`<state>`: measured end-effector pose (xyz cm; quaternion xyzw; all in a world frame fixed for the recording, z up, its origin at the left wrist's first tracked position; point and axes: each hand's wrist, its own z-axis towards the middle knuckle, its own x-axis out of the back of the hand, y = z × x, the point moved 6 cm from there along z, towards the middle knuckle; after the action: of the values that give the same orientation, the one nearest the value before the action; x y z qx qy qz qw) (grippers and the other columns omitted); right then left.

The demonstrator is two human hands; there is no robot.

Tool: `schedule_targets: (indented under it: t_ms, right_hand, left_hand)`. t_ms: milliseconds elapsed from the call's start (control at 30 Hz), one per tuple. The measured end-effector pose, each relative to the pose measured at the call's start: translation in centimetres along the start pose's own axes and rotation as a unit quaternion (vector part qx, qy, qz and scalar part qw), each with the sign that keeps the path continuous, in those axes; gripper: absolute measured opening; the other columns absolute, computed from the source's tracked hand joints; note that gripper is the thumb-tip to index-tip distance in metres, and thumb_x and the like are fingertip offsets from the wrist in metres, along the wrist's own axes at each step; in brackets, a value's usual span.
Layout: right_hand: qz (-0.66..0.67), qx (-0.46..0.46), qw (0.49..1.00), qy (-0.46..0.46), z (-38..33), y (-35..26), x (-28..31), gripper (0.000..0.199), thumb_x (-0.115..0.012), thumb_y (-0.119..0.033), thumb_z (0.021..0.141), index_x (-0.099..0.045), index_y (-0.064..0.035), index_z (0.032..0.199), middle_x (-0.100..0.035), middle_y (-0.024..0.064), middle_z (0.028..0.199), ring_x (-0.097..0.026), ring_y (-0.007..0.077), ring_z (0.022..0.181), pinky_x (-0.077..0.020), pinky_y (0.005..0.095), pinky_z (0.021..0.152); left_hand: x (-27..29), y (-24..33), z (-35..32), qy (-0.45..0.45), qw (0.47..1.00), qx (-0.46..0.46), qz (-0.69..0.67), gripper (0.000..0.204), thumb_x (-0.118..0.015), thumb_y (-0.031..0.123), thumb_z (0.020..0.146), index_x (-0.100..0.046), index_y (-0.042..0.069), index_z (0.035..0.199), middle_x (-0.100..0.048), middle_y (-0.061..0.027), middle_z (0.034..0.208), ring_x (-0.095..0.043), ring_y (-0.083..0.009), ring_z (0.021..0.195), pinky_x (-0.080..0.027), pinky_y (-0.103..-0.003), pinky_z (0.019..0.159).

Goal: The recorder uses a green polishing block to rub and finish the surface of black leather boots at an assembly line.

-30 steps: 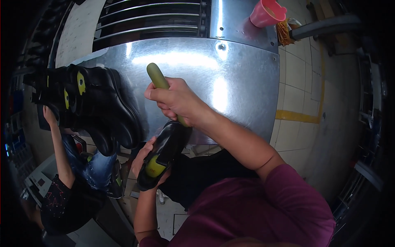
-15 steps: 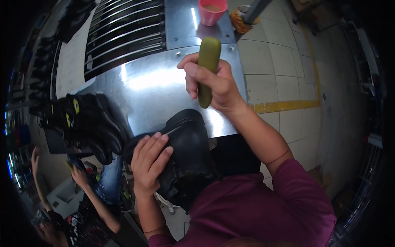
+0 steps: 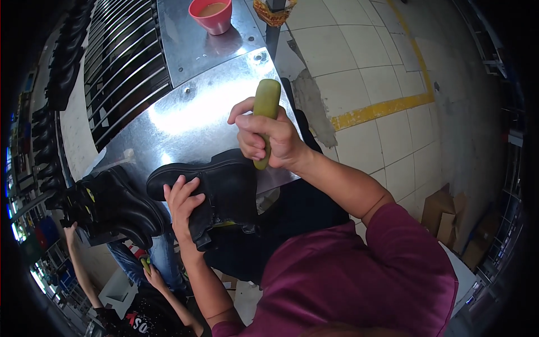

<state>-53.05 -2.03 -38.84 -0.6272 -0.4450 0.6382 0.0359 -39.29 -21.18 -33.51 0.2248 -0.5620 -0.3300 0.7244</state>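
Note:
A black ankle boot (image 3: 230,188) lies on its side at the table's near edge, toe pointing left and its opening toward my body. My left hand (image 3: 184,205) is closed on it near the toe, fingers over the upper and thumb hidden. Just above the heel end, my right hand (image 3: 268,135) grips an olive-green oblong block (image 3: 266,98) with rounded ends, like a sponge, held nearly upright. The block's lower tip comes close to the boot; whether they touch I cannot tell.
Several black boots (image 3: 115,205) stand at the left of the metal table (image 3: 216,92). Beyond are a pink cup (image 3: 216,23) of tan liquid, a rack of metal bars (image 3: 126,62) and a post (image 3: 273,36). At lower left a co-worker's hand (image 3: 154,277) holds a green object.
The view has shifted. The boot has turned so its toe and sole edge show more plainly at the left. My right hand has come down nearer the boot with the green block.

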Motion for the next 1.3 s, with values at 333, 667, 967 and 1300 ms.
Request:
schedule_targets:
  t_ms: [333,667,967,1300]
  right_hand:
    - [-0.016,-0.091,0.995,0.036,1.0,2.1,-0.6,0.013,-0.063,-0.014,0.096,-0.062,-0.003,0.103,-0.041,-0.0006,0.056,-0.04,0.0103,0.041,-0.0352,0.0268,0.042]
    - [-0.228,-0.197,0.953,-0.025,4.5,4.1,-7.6,0.02,-0.072,-0.014,0.087,-0.064,-0.0014,0.1,-0.044,-0.0039,0.056,-0.038,0.0055,0.041,-0.0277,0.0233,0.041]
    - [-0.247,-0.077,0.963,-0.071,6.1,6.4,-10.5,0.024,-0.075,-0.022,0.091,-0.064,-0.0027,0.1,-0.048,-0.0028,0.058,-0.042,0.0055,0.042,-0.0292,0.023,0.041]
    - [-0.133,-0.034,0.99,0.031,1.5,0.7,-3.5,0.018,-0.06,-0.02,0.102,-0.059,-0.002,0.101,-0.04,-0.0013,0.055,-0.038,0.01,0.039,-0.0332,0.0272,0.039]
  left_hand:
    - [-0.6,-1.1,-1.7,0.052,0.998,-0.043,-0.009,0.021,-0.069,0.024,0.09,-0.064,0.015,0.108,-0.07,-0.0072,0.123,-0.057,-0.0318,0.131,-0.017,-0.059,0.123]
    - [-0.8,-0.5,-3.4,0.044,0.995,-0.092,-0.024,0.039,-0.079,0.029,0.081,-0.067,0.015,0.115,-0.069,-0.0053,0.129,-0.056,-0.0291,0.13,-0.016,-0.052,0.123]
    - [-0.2,-0.1,-2.8,0.067,0.993,-0.088,-0.041,0.044,-0.08,0.022,0.077,-0.064,0.013,0.117,-0.068,-0.0073,0.128,-0.056,-0.0309,0.13,-0.018,-0.052,0.123]
    - [-0.1,0.2,-3.0,0.08,0.991,-0.096,-0.038,0.044,-0.081,0.022,0.076,-0.064,0.015,0.116,-0.068,-0.0068,0.127,-0.056,-0.0314,0.131,-0.019,-0.052,0.123]
